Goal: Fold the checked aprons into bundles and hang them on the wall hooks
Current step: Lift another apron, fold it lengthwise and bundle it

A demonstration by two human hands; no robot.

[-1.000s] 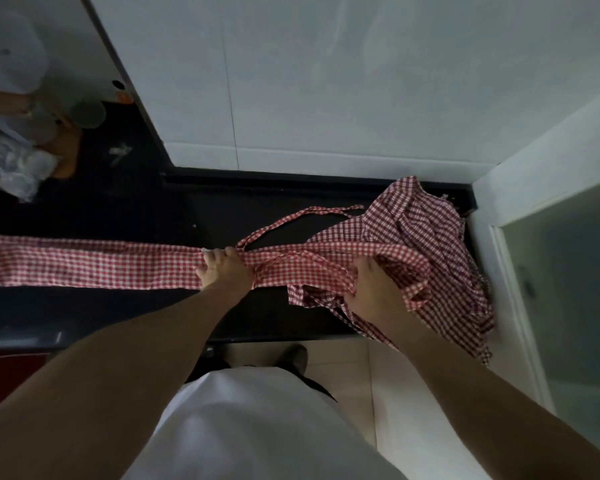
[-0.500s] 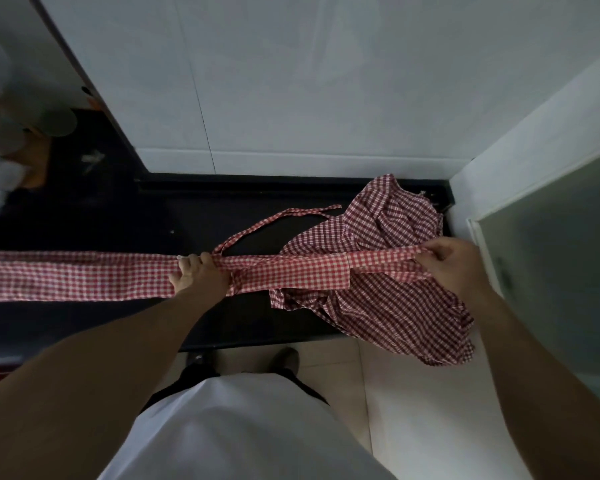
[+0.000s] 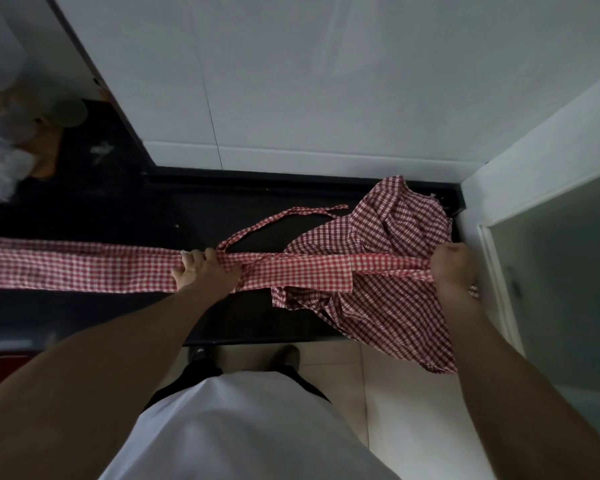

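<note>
Over the crumpled apron point(image 3: 388, 306), band point(image 3: 305, 271) now tauter.

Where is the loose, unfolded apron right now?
Head view, right side: the unfolded apron lies crumpled on the black counter near the wall corner, draping off the front edge, beside the right hand.

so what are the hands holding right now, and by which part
Both hold the folded apron strip: the left hand grips it partway along, on the black counter; the right hand grips its right end, over the crumpled apron.
</note>
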